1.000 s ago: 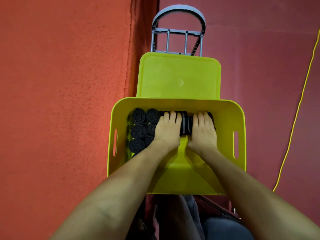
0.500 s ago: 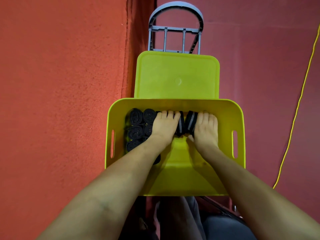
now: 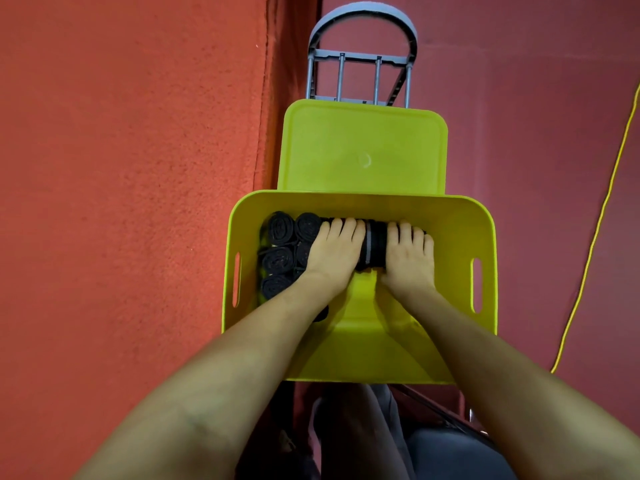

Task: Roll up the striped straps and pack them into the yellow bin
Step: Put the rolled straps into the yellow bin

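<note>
Both hands, left [image 3: 332,252] and right [image 3: 410,256], lay flat, fingers straight, pressing rolled straps [image 3: 375,245] against the yellow bin [image 3: 450,216] far wall; easing off risked rolls springing loose.

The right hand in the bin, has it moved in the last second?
Yes. The right hand slid sideways toward the bin's right handle slot half a second ago, then came back toward the left hand.

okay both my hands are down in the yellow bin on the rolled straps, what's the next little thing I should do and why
Probably slide the roll between your left hand and right hand leftward, snug against the packed rolls, then let go. Those fill the left of the yellow bin; the floor nearer you is bare, so packing tightly saves room.
</note>
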Available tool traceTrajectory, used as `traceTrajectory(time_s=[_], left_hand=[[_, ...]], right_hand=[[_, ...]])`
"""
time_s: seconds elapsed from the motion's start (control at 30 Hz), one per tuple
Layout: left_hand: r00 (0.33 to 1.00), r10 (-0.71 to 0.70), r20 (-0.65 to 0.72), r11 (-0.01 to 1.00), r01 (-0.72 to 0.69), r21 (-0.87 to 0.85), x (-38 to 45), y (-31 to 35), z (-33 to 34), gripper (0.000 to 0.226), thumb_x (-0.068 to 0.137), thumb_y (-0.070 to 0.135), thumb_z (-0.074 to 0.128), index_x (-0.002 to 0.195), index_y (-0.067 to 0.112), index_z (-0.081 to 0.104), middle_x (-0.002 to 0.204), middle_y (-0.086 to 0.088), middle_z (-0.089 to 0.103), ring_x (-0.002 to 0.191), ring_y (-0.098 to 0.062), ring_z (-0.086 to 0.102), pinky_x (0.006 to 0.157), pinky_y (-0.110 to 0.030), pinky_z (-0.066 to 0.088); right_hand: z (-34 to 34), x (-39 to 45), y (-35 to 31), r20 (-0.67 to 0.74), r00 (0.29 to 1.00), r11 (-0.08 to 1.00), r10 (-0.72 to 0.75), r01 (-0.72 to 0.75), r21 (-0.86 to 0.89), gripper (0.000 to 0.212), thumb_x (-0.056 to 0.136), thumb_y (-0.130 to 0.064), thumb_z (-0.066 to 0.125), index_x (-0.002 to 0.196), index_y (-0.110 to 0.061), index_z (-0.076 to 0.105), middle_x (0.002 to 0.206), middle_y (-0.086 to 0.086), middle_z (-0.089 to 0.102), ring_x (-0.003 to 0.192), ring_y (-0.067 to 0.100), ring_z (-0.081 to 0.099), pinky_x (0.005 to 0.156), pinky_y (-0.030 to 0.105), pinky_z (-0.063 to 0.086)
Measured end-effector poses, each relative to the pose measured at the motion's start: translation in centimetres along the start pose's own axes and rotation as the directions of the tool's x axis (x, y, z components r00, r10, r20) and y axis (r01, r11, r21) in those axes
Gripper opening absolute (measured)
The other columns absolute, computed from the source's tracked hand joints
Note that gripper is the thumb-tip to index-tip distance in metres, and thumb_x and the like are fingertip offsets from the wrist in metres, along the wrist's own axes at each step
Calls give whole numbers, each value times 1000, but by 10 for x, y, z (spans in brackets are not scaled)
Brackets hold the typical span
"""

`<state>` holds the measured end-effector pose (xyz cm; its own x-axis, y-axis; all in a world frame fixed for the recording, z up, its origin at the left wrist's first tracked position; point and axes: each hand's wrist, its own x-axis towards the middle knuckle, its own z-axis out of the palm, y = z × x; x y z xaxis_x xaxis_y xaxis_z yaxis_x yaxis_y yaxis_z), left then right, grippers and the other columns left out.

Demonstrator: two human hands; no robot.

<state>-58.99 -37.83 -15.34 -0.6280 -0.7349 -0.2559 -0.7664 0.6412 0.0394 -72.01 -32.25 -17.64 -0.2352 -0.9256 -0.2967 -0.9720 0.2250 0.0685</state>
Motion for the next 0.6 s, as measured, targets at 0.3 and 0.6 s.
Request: traceTrajectory(time_s=[0.3, 0.6], left_hand=[[974, -210, -82, 923, 171, -345, -63, -19, -58, 50, 85, 17, 56, 132, 5, 43, 124, -12, 48, 110, -31, 46, 93, -39, 34], [755, -640, -142, 660, 446, -605, -184, -89, -116, 47, 88, 20, 55, 132, 9, 43, 126, -10, 49, 119, -29, 45, 95, -43, 33]], right_hand=[[-65, -28, -24, -166, 983, 958, -80, 122, 261, 18, 81, -11, 56, 95, -1, 61, 88, 17, 56, 79, 37, 54, 70, 42, 42], [-148, -65, -126, -173, 912, 772, -373, 408, 488, 19, 95, -11, 44, 107, -8, 58, 108, 8, 60, 98, 30, 57, 78, 38, 42]])
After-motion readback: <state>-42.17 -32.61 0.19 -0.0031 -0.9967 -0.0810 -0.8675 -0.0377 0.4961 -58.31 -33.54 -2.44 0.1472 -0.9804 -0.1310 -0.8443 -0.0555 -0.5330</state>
